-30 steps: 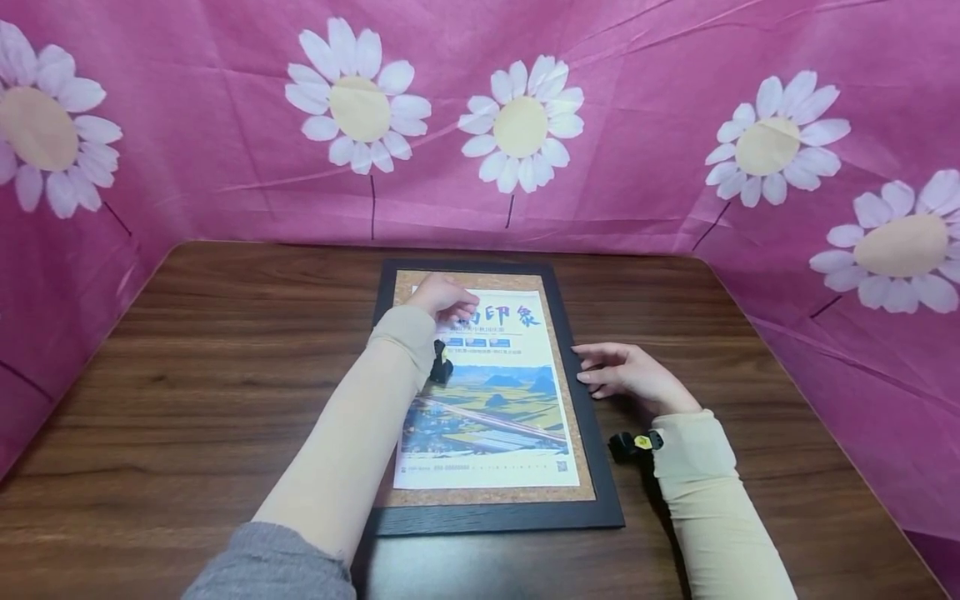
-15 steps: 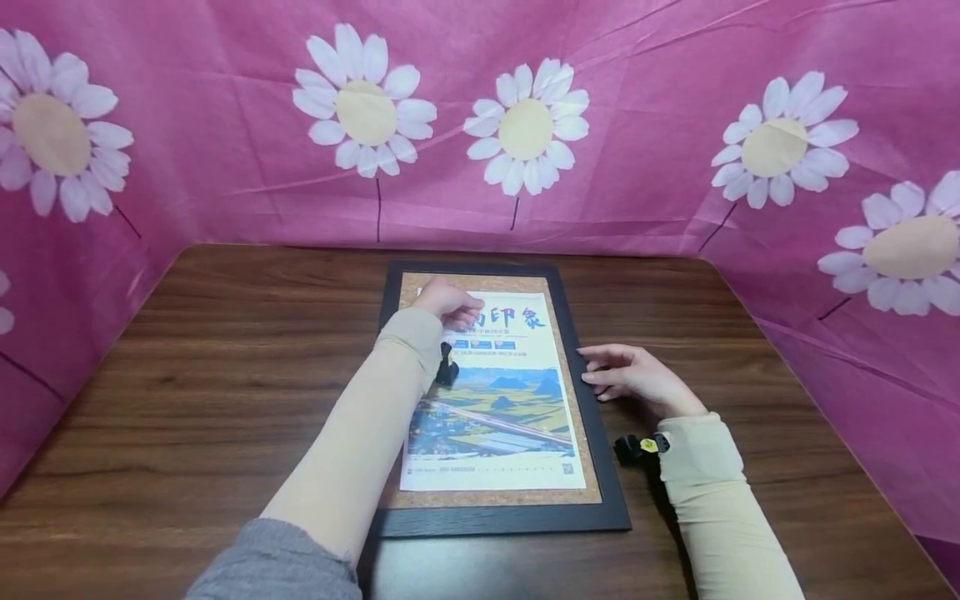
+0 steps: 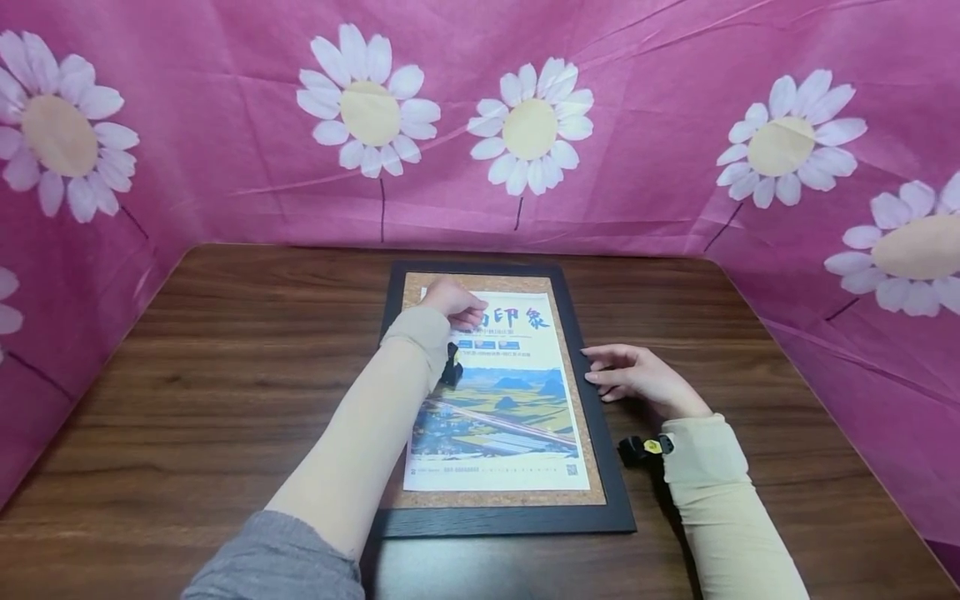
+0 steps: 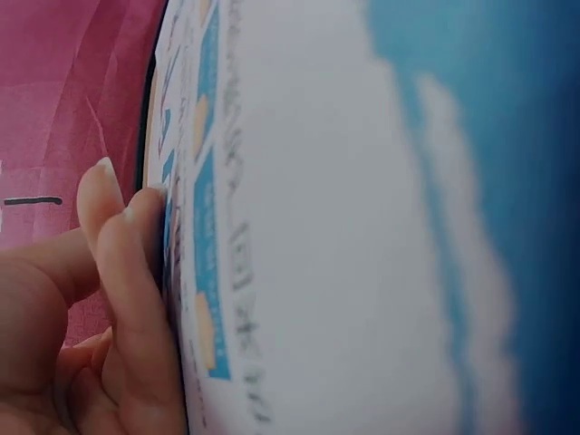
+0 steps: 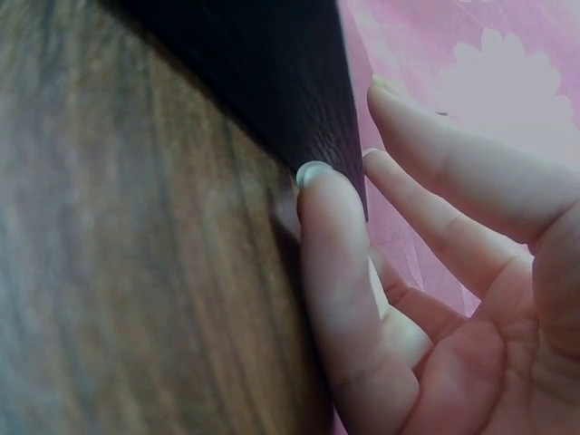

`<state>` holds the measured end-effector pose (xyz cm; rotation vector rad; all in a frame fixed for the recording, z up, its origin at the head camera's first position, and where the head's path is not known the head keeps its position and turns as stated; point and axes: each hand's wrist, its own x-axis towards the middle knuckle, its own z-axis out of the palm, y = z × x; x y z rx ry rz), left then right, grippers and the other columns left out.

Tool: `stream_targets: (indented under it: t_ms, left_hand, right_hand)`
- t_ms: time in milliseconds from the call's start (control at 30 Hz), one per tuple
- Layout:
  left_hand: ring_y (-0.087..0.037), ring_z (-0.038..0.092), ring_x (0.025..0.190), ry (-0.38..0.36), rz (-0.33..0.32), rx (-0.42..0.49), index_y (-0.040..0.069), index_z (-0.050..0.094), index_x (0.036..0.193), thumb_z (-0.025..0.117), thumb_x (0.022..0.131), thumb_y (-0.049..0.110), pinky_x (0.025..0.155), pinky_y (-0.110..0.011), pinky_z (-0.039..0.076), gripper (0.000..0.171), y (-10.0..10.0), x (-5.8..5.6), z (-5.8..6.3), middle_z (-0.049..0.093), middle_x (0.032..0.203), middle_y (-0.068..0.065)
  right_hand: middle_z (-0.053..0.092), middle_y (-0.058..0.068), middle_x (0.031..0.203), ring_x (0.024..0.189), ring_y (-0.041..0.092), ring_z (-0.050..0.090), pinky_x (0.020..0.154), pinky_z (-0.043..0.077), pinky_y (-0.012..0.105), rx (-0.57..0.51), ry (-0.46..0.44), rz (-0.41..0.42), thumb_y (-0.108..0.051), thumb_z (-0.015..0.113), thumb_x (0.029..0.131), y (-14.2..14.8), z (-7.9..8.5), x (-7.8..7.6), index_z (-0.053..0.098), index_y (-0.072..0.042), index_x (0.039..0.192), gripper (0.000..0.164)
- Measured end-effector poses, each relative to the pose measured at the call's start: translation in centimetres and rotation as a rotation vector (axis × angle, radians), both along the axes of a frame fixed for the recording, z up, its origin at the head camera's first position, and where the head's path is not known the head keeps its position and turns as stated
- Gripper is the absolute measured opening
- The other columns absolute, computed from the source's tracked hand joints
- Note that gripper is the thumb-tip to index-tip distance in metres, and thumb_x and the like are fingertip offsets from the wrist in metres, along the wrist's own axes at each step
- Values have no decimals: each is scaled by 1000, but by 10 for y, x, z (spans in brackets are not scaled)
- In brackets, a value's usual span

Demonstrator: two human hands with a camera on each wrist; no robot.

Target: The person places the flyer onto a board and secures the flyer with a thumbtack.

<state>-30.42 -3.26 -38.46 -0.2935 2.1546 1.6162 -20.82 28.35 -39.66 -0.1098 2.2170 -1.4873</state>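
Observation:
A black-framed cork board lies flat on the wooden table, with a printed landscape poster on its cork. My left hand is over the poster's upper left part and covers some of the large title characters. In the left wrist view, bent fingers come right up to the printed paper; nothing shows between them. At the frame's right side, my right hand has its fingers loosely bent. The right wrist view has one fingertip against the black edge, with the other fingers spread apart.
Brown wood grain covers the table around the board. A pink cloth printed with white daisies hangs along the back and both sides. A small black wrist camera sits by the right cuff, another by the left.
The whole head view has shifted slightly, so board and hands appear a little further right. Both hands keep nearly the same place on the board.

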Motion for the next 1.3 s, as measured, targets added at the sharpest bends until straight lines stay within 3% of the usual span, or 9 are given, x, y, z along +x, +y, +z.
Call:
stream_targets:
  t_ms: [200, 400, 500, 633, 833, 933, 1033, 1167, 1300]
  left_hand:
    - [-8, 64, 50, 7, -28, 86, -6, 53, 121, 70, 92, 8, 53, -21, 56, 36, -9, 9, 4, 66, 64, -4]
    - [-7, 63, 50, 34, -52, 187, 0, 55, 101, 65, 95, 8, 51, -19, 54, 14, -15, 18, 7, 68, 68, -6]
    - [-9, 64, 54, 31, -48, 244, 1, 57, 99, 63, 97, 10, 52, -20, 54, 11, -19, 20, 10, 73, 88, -15]
    - [-10, 65, 62, 35, -26, 271, 3, 56, 108, 62, 98, 13, 58, -21, 56, 16, -25, 19, 16, 69, 115, -22]
    - [-15, 71, 77, 159, -35, 194, 7, 56, 110, 67, 96, 26, 77, -30, 60, 26, -30, 18, 32, 69, 116, -18]
    - [-19, 73, 80, 238, -61, 179, 7, 56, 109, 68, 95, 29, 78, -32, 60, 28, -32, 25, 48, 70, 113, -19]
    - [-23, 73, 80, 330, -75, 135, 6, 56, 106, 68, 95, 28, 74, -34, 61, 27, -37, 33, 64, 71, 106, -19]
    - [-26, 74, 79, 500, -76, -57, 6, 59, 101, 68, 95, 29, 73, -34, 60, 25, -52, 42, 77, 73, 103, -18]
    - [-27, 74, 78, 688, -40, -239, 7, 63, 98, 68, 94, 32, 71, -28, 54, 26, -71, 52, 85, 75, 97, -14]
  right_hand:
    - [61, 1, 102, 77, 10, 64, 72, 60, 32, -9, 4, 13, -12, 69, 93, -2, -2, 0, 46, 6, 143, 59]
    - [62, 1, 101, 77, 11, 63, 73, 60, 32, -6, 10, 25, -14, 67, 94, -3, -3, -2, 45, 6, 143, 57]
    - [61, 3, 102, 79, 12, 64, 74, 60, 32, 1, 1, 38, -16, 67, 95, -3, -2, -2, 43, 6, 144, 59]
    - [60, 7, 104, 82, 15, 65, 76, 60, 32, 18, 0, 42, -20, 65, 96, -2, 1, -2, 41, 5, 146, 61]
    - [66, 15, 115, 83, 12, 70, 77, 60, 30, 28, 95, -38, -24, 64, 98, 0, 7, 0, 43, 7, 144, 59]
    - [71, 6, 112, 85, 11, 72, 78, 60, 27, -35, 154, -110, -24, 63, 99, 1, 11, 1, 46, 7, 141, 55]
    - [74, -5, 104, 86, 12, 73, 80, 59, 26, -165, 202, -179, -20, 62, 99, 0, 18, 0, 56, -1, 131, 38]
    - [75, -10, 98, 86, 11, 74, 81, 59, 25, -280, 308, -254, -17, 64, 98, -4, 37, -4, 64, -14, 118, 20]
    - [76, -8, 97, 87, 8, 74, 81, 58, 23, -352, 451, -318, -13, 65, 96, -10, 62, -9, 64, -4, 121, 27]
